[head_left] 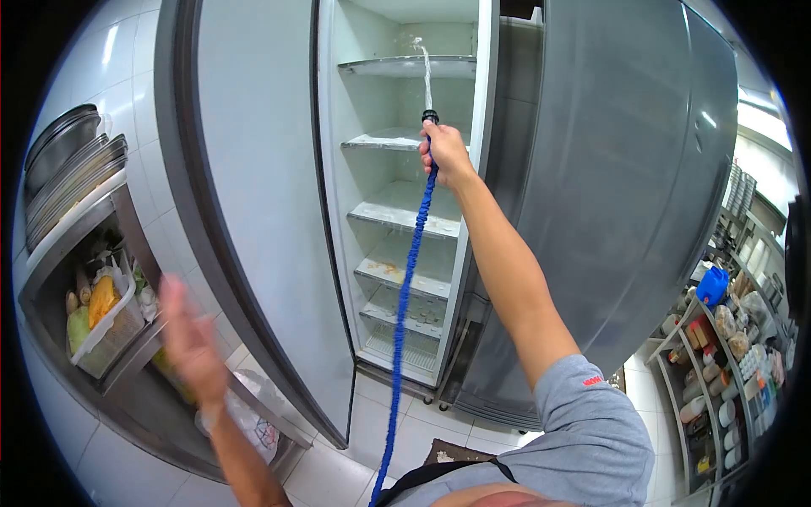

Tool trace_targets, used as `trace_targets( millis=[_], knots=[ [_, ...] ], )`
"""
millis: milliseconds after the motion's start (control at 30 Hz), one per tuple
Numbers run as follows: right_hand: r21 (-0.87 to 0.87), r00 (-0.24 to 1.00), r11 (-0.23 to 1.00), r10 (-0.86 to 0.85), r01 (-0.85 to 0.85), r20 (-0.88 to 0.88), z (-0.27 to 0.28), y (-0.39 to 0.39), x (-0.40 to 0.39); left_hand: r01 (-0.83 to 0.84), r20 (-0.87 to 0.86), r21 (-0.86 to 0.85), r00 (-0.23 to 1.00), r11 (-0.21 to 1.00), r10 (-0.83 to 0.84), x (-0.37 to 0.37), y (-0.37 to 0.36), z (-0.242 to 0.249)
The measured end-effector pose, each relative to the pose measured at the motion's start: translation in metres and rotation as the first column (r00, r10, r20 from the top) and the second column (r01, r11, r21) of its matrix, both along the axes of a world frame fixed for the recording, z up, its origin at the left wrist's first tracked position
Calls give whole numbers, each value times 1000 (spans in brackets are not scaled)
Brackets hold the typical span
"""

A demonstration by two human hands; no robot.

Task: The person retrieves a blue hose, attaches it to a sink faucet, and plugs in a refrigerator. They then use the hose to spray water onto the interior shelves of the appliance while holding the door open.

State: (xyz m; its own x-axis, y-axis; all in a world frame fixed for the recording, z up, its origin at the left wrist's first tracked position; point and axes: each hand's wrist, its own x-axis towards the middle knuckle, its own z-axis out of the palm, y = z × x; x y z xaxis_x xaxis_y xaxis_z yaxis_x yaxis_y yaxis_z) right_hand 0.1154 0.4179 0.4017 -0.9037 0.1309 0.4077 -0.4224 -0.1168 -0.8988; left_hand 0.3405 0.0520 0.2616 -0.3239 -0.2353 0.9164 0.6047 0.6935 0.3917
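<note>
- Right hand (445,152) closed around blue hose (405,287) near its nozzle, raised inside open fridge (405,211).
- Water jet (426,76) shooting up onto top shelf (405,66).
- Hose hanging down to floor.
- Left hand (190,338) blurred, fingers spread, holding nothing, beside door (253,211).

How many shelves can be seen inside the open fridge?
6: shelves stacked from top, then, to the wire one at the bottom. More may lie above the frame.
</note>
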Motion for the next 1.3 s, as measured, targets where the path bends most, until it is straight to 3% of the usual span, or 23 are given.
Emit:
trace_targets(
  millis=[67, 100, 167, 300, 667, 767, 833, 867, 967, 1067, 1100, 1200, 1233, 1267, 1300],
  knots=[
    [43, 1000, 999, -27, 26, 15, -2, 5, -2, 164, -317, -113, 929, 980, -192, 73, -21, 51],
    [43, 1000, 999, -14, 13, 17, -4, 7, -5, 191, -518, -286, 794, 939, -319, 97, -13, 78],
    [47, 1000, 999, 17, -17, 11, -9, 12, -14, 169, -640, -457, 620, 873, -454, 122, 9, 105],
    [52, 999, 999, 0, -2, 32, -10, 12, -18, 165, -657, -554, 515, 816, -550, 131, 45, 124],
    [105, 986, 992, -48, 65, -158, 31, 5, -37, 181, -604, -584, 555, 792, -572, 135, 50, 131],
    [97, 987, 995, -15, 31, -162, 40, 0, -61, 185, -583, -601, 564, 778, -584, 133, 49, 136],
    [68, 999, 998, 2, 0, -37, 49, 12, -100, 175, -596, -604, 549, 778, -586, 134, 50, 141],
    [38, 987, 997, -56, 62, -150, 53, -11, -38, 180, -595, -609, 540, 773, -595, 133, 51, 143],
    [36, 987, 996, -81, 87, -139, 60, -11, -22, 155, -621, -606, 521, 780, -586, 129, 52, 147],
    [6, 990, 998, -57, 59, -127, 65, -3, -24, 132, -651, -547, 554, 826, -519, 114, 45, 144],
    [7, 988, 998, -56, 58, -146, 66, 0, -24, 126, -651, -476, 614, 870, -445, 96, 44, 136],
    [21, 988, 997, -75, 79, -137, 74, 4, -29, 15, -375, -26, 927, 1000, -24, 1, 57, 99],
    [17, 981, 993, -113, 117, -155, 76, 7, -31, -198, -234, 8, 953, 980, 195, -29, 67, 90],
    [15, 974, 988, -152, 156, -171, 80, 8, -31, -243, -151, 16, 958, 970, 243, -61, 66, 75],
    [29, 969, 983, -172, 180, -176, 83, 9, -28, -434, -128, -29, 895, 901, 427, -88, 66, 61]
  ],
)
